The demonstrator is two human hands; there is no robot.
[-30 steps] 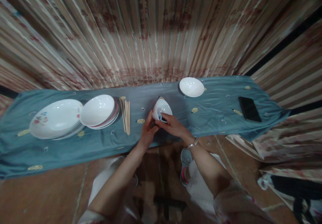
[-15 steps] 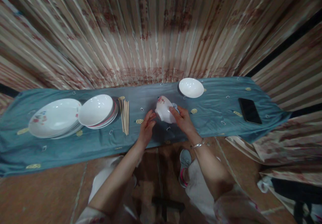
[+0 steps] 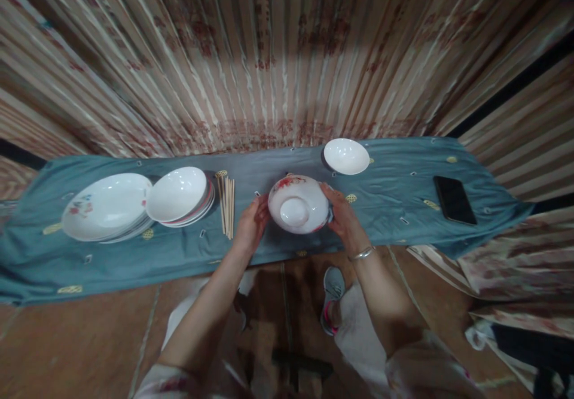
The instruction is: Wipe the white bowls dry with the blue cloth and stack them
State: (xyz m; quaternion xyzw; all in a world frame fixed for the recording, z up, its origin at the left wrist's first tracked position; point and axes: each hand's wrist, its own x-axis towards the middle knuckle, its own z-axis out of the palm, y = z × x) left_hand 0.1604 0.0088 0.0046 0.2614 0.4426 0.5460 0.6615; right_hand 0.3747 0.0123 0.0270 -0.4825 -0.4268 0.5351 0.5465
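A white bowl with red flowers (image 3: 298, 204) is held up between my two hands, its round foot turned toward me. My left hand (image 3: 252, 224) grips its left edge. On the opposite edge, my right hand (image 3: 344, 216) closes round the rim, and a bit of light blue cloth (image 3: 330, 213) shows at its fingers. Behind the held bowl, a plain white bowl (image 3: 347, 156) stands upright on the table. Left of my left hand lie several wooden chopsticks (image 3: 228, 204).
A blue-green patterned cloth (image 3: 174, 261) covers the narrow table. Stacked bowls (image 3: 177, 195) and a stack of floral plates (image 3: 107, 207) stand on the left. A black phone (image 3: 454, 200) lies at the right. A pleated curtain (image 3: 287, 58) hangs behind.
The bowl has turned so its foot now faces me. My left hand has moved from beside the bowl to gripping its edge. The view has shifted slightly.
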